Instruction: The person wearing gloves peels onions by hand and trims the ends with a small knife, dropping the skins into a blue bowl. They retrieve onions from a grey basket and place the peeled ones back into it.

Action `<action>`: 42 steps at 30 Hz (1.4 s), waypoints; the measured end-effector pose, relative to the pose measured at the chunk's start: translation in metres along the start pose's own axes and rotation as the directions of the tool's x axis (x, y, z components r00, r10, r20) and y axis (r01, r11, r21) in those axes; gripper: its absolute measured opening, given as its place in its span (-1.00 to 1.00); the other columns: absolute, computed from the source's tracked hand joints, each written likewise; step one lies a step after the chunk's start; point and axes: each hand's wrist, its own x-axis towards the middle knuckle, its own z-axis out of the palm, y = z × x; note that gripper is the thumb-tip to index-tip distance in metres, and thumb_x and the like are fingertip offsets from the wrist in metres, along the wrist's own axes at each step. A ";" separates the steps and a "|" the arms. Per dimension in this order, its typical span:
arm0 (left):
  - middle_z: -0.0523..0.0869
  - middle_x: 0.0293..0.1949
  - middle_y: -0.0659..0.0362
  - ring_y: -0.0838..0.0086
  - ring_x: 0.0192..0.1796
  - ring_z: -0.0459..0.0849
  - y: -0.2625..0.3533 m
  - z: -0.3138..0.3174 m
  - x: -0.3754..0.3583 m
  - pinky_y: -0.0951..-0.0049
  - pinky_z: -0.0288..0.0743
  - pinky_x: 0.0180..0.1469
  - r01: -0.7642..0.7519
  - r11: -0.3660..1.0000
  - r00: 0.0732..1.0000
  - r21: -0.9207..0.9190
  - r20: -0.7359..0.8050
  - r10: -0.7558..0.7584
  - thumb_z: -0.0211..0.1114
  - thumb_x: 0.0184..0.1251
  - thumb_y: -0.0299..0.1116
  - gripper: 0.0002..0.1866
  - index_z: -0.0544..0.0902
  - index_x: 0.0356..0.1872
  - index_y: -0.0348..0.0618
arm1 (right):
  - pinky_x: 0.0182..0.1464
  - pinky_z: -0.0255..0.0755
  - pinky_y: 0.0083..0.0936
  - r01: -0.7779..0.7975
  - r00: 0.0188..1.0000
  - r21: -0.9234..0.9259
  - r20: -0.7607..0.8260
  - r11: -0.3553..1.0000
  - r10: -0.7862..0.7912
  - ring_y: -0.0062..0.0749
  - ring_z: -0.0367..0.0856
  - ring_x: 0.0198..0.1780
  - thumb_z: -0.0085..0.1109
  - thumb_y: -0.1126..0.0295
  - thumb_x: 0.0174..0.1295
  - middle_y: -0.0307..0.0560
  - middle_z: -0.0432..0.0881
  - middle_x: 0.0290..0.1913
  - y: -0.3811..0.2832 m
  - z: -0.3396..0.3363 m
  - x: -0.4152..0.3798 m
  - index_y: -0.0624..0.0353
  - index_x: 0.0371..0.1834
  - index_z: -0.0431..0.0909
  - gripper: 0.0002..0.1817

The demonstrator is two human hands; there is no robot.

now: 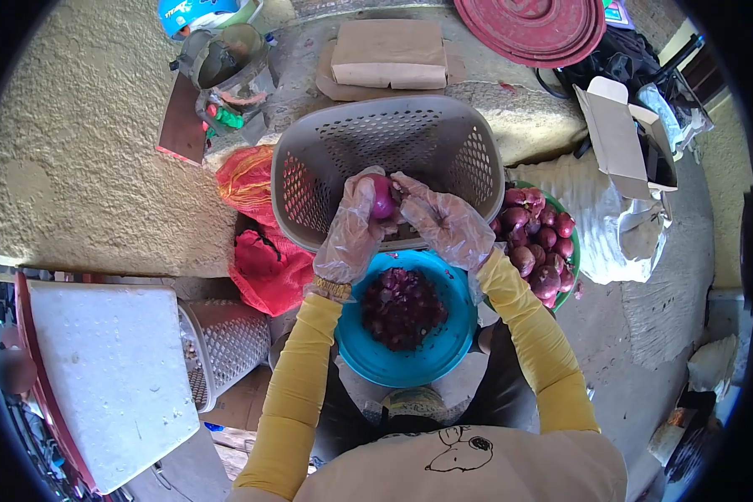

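A peeled purple onion (382, 197) is in my left hand (350, 219), whose gloved fingers wrap round it. My right hand (448, 219), also in a clear plastic glove, is closed beside the onion, its fingertips against the onion's right side; what they pinch is too small to make out. Both hands are over the near side of a grey-brown perforated basket (388, 109). Below them, a blue basin (407, 375) holds dark purple onion pieces (403, 308). To the right, a green basin (571, 289) is full of whole red onions (547, 238).
Red mesh bags (273, 269) lie left of the basket. A white perforated basket (231, 345) and white board (113, 368) are at lower left. Behind are a cardboard piece (388, 53) and red lid (534, 25). An open box (615, 134) and white sack (590, 213) lie right.
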 end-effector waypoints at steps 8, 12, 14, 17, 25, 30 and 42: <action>0.46 0.22 0.08 0.34 0.23 0.56 -0.009 0.005 0.001 0.29 0.66 0.11 -0.109 0.987 0.994 0.114 -0.010 0.111 0.07 0.67 0.02 -0.48 0.33 0.41 -0.06 | -0.16 0.38 -0.65 -0.012 1.000 -0.041 0.003 0.999 0.012 -0.68 0.33 -0.31 0.12 0.18 0.57 -0.26 0.49 -0.37 0.013 0.000 0.004 0.24 0.55 0.32 -0.40; 0.55 0.19 0.16 0.38 0.22 0.56 -0.008 0.010 0.000 0.24 0.58 0.18 -0.080 0.995 0.997 -0.055 -0.008 0.080 0.11 0.61 0.13 -0.42 0.38 0.41 -0.02 | -0.15 0.38 -0.66 0.040 0.999 0.051 -0.017 0.998 -0.039 -0.67 0.33 -0.31 0.11 0.15 0.57 -0.27 0.49 -0.36 0.020 0.004 0.006 0.25 0.56 0.31 -0.38; 0.56 0.19 0.16 0.37 0.23 0.57 -0.008 0.009 0.001 0.21 0.59 0.20 -0.061 0.992 0.998 -0.108 0.010 0.062 0.12 0.60 0.14 -0.42 0.40 0.39 -0.04 | -0.13 0.38 -0.66 0.109 0.994 0.070 -0.015 0.992 -0.108 -0.68 0.33 -0.29 0.11 0.14 0.57 -0.27 0.51 -0.32 0.027 0.004 0.007 0.26 0.56 0.30 -0.38; 0.56 0.18 0.16 0.35 0.23 0.57 -0.006 0.010 0.000 0.19 0.60 0.22 -0.054 0.988 0.998 -0.141 0.012 0.057 0.13 0.58 0.16 -0.39 0.41 0.38 -0.08 | -0.16 0.37 -0.64 0.144 0.989 0.068 -0.042 0.987 -0.142 -0.67 0.32 -0.32 0.09 0.14 0.57 -0.27 0.49 -0.36 0.027 0.005 0.008 0.26 0.56 0.30 -0.38; 0.59 0.13 0.14 0.37 0.15 0.60 -0.004 0.005 0.002 0.25 0.60 0.18 -0.019 0.985 0.999 -0.170 0.044 0.027 0.09 0.60 0.18 -0.41 0.44 0.33 -0.09 | -0.13 0.40 -0.60 0.007 0.999 -0.066 0.046 0.998 -0.004 -0.66 0.35 -0.28 0.09 0.20 0.57 -0.24 0.56 -0.23 0.025 -0.003 0.004 0.22 0.54 0.35 -0.44; 0.59 0.17 0.08 0.31 0.20 0.64 -0.001 0.004 0.000 0.21 0.63 0.23 0.011 0.983 0.997 -0.184 0.076 0.003 0.12 0.55 0.24 -0.30 0.42 0.35 -0.19 | -0.08 0.47 -0.53 0.156 0.988 -0.062 0.009 0.986 -0.155 -0.58 0.44 -0.30 0.10 0.17 0.56 -0.11 0.62 -0.30 0.019 -0.002 0.003 0.15 0.54 0.37 -0.44; 0.62 0.14 0.13 0.37 0.17 0.63 -0.002 0.004 0.000 0.28 0.58 0.18 -0.012 0.998 1.000 -0.056 -0.025 0.011 0.07 0.58 0.25 -0.33 0.46 0.35 -0.15 | 0.17 0.53 -0.42 0.157 0.987 -0.289 0.008 0.944 -0.162 -0.25 0.72 0.11 0.12 0.28 0.54 0.13 0.68 0.23 0.017 0.001 0.000 0.22 0.58 0.28 -0.40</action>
